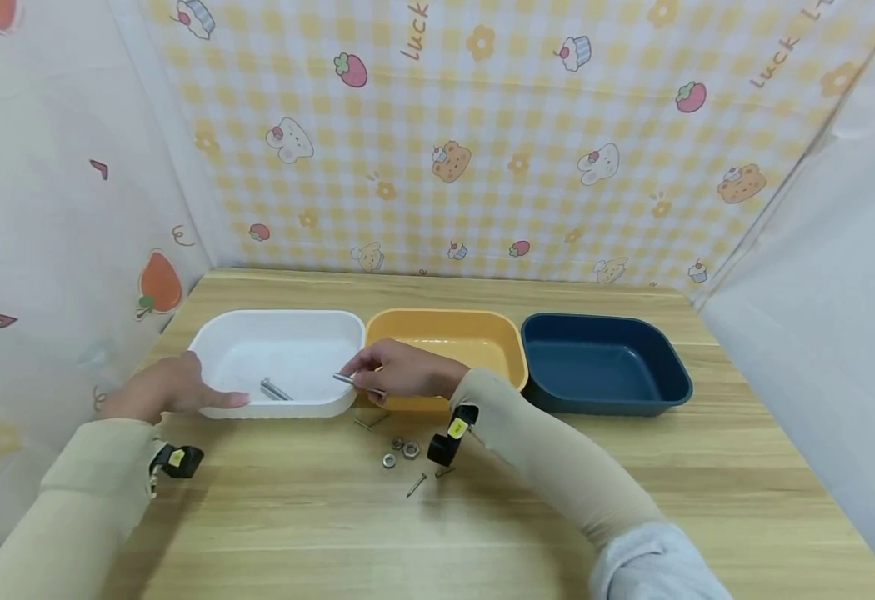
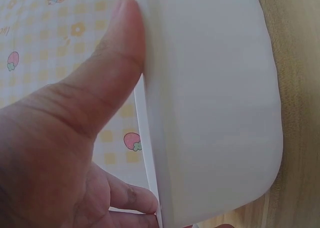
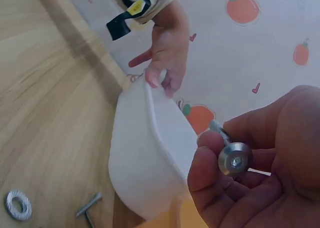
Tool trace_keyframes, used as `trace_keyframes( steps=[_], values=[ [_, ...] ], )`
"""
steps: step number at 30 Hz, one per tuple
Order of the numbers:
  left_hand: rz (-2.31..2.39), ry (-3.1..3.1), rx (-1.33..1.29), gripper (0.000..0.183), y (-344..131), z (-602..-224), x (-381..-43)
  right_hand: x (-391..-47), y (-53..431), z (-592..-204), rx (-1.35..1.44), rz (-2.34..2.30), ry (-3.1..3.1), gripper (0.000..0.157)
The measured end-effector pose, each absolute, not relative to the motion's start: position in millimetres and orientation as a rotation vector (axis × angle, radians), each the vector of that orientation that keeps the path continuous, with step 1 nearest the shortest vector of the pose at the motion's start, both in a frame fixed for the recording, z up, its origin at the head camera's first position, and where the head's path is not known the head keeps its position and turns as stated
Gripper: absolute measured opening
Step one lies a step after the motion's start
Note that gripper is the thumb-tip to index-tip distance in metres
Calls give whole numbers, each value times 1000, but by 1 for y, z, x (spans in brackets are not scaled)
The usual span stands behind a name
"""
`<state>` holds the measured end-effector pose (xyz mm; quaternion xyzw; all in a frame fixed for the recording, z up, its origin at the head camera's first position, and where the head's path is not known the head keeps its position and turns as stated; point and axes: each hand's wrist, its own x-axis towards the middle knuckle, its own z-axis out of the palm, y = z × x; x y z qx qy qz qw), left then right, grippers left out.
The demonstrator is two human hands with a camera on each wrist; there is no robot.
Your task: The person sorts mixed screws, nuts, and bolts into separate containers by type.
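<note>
- My right hand (image 1: 400,369) pinches a bolt (image 1: 343,378), fingers clamped on its shank, near the right end of the white bin (image 1: 280,410).
- My left hand (image 1: 163,385) grips the white bin's left end.
- I judge this the placing step; next seems to call for lowering it beside the loose bolts (image 1: 276,390) inside.

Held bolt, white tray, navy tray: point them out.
Held bolt (image 3: 236,159): right wrist view, on its round head.
White tray (image 1: 291,354): head view, on the bare floor inside.
Navy tray (image 1: 602,371): head view, on the bare floor inside.
</note>
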<state>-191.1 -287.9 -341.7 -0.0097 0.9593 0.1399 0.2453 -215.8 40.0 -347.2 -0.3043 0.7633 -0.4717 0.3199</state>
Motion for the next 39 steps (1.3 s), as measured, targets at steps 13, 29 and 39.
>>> trace_keyframes(
  steps=[13, 29, 39],
  values=[
    [385, 2621, -52, 137, -287, -337, -193, -230, 2, -346, -588, -1421, 1851, 28],
    [392, 2628, -40, 135, -290, -338, -194, -245, -37, -355, -430, -1581, 1802, 25],
    [405, 2606, -53, 135, -286, -342, -193, -255, -61, -362, -274, -1602, 1843, 28]
  ],
)
